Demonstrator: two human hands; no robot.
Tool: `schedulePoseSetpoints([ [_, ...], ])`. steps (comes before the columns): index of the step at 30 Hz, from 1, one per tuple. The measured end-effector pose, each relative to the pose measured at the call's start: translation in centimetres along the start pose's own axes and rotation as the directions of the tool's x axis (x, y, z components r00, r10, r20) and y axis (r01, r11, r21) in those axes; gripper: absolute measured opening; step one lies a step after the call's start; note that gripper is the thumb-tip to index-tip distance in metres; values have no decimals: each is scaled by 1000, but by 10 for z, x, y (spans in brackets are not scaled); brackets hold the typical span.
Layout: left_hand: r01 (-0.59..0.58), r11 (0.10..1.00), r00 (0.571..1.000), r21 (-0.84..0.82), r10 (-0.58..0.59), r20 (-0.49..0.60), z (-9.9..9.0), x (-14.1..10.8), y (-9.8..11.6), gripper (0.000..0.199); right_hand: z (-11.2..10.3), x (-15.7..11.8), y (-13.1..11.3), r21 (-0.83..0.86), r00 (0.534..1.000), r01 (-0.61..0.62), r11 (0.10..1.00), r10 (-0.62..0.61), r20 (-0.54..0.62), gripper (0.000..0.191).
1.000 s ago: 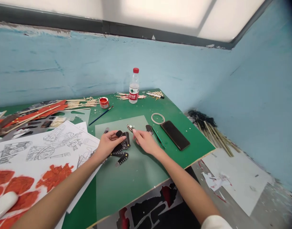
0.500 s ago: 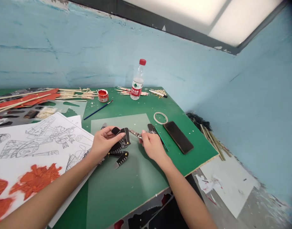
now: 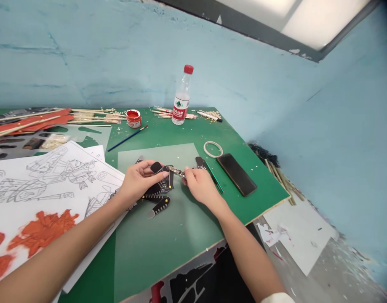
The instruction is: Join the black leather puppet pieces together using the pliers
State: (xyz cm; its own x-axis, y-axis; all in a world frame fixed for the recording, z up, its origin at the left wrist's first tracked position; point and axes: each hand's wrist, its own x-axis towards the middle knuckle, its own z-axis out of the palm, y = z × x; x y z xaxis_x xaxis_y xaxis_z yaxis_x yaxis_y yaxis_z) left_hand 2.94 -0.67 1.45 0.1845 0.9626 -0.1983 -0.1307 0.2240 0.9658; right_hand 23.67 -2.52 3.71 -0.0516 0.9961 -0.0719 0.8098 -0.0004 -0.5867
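My left hand (image 3: 139, 180) pinches a black jointed cut-out figure (image 3: 161, 185) with white line patterns and small gold fasteners. Its lower pieces (image 3: 159, 206) lie on the translucent sheet; part of the figure is hidden behind my fingers. My right hand (image 3: 198, 182) is closed around a small silver metal tool (image 3: 177, 171) that looks like a clipper. The tool's front end meets the edge of the black piece beside my left thumb. Just beyond my right hand lie another black patterned piece (image 3: 200, 162) and a thin green tool (image 3: 214, 176).
A phone (image 3: 236, 174) and a tape ring (image 3: 212, 149) lie to the right. Behind stand a water bottle (image 3: 180, 103) and a red paint jar (image 3: 133, 119), near a paintbrush (image 3: 127, 138). Drawn paper sheets (image 3: 54, 176) cover the left. The table edge (image 3: 269, 211) runs close on the right.
My right hand has moved slightly left, bringing the silver tool from just apart to the edge of the black piece. The camera view has shifted a little.
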Motion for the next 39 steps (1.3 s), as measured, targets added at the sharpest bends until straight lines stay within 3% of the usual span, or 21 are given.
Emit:
schedulePoseSetpoints([
  [17, -14, 1000, 1000, 13, 14, 10, -1, 0, -1, 42, 1, 2, -3, -37, 999, -40, 999, 40, 7, 56],
  [39, -11, 1000, 1000, 17, 11, -12, 2, -1, 1, 48, 4, 3, -3, -94, 999, -35, 995, 36, 7, 59],
])
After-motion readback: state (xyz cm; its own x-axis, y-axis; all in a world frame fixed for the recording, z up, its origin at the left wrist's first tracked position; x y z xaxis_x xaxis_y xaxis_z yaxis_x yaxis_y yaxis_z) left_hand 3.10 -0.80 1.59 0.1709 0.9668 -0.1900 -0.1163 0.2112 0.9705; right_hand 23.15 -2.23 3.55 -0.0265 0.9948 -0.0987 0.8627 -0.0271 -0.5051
